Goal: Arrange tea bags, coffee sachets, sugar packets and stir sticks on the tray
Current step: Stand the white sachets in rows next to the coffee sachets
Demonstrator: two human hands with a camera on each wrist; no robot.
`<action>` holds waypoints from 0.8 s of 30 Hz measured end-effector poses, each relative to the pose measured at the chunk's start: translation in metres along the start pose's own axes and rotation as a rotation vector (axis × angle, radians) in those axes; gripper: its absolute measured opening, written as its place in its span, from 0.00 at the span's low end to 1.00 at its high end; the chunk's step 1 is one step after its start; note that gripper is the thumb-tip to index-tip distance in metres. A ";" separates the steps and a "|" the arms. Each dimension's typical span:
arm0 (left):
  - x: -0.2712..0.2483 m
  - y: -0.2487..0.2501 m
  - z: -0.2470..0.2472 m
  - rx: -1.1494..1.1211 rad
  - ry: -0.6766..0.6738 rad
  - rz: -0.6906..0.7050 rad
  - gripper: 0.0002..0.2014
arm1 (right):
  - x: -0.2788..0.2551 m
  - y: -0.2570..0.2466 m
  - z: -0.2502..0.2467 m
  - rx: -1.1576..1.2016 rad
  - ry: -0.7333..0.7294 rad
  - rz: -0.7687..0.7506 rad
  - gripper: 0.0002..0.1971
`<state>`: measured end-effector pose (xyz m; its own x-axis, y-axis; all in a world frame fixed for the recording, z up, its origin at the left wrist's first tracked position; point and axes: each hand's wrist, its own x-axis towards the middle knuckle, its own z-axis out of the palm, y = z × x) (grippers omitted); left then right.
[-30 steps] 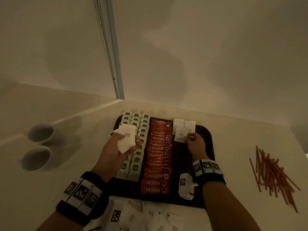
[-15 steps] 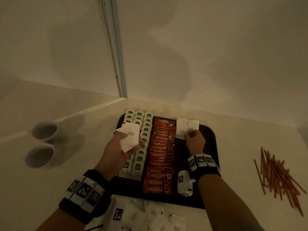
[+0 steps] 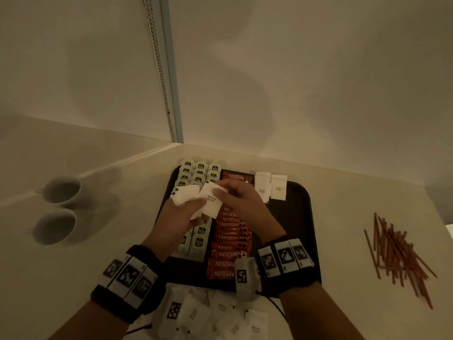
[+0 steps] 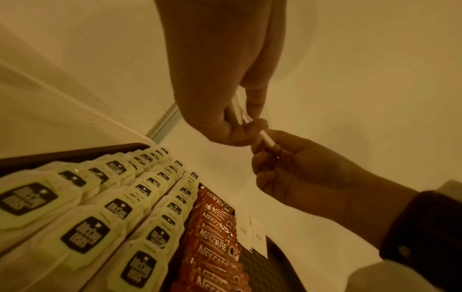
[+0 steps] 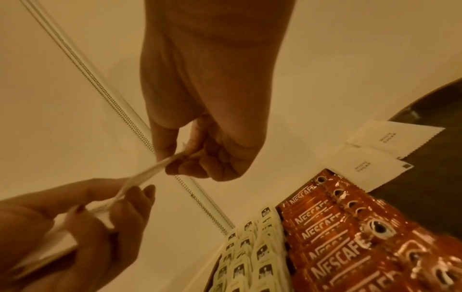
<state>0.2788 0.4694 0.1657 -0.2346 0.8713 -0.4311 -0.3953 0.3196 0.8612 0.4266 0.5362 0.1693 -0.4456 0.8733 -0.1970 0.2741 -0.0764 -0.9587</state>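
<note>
Both hands meet above the dark tray [image 3: 304, 231], which sits on the pale bench [image 3: 343, 217]. The left hand [image 3: 176, 217] holds a small stack of white sugar packets [image 3: 188, 196], fingers curled round them, and the right hand [image 3: 245, 204] pinches the top packet [image 3: 212, 202] between thumb and fingertips; each grip is clamped on paper. On the tray, three columns of tea bags [image 3: 199, 173] fill the left side, a column of red coffee sachets [image 3: 230, 241] runs just beside them, and two sugar packets lie flat at the far edge [image 3: 270, 187] next to the sachets. More sugar packets lie loose on the bench near the person [image 3: 220, 315]. A pile of brown stir sticks [image 3: 397, 253] rests on the bench well right of the tray, and two white cups [image 3: 58, 209] stand to its left
</note>
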 end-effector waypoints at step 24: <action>0.000 0.011 -0.008 -0.258 -0.007 -0.068 0.16 | -0.012 0.080 -0.081 0.157 0.579 0.334 0.09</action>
<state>0.2673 0.4701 0.1731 -0.1939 0.8540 -0.4829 -0.6234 0.2727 0.7328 0.5227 0.5584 0.1113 0.1807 0.9038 -0.3880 0.1714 -0.4174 -0.8924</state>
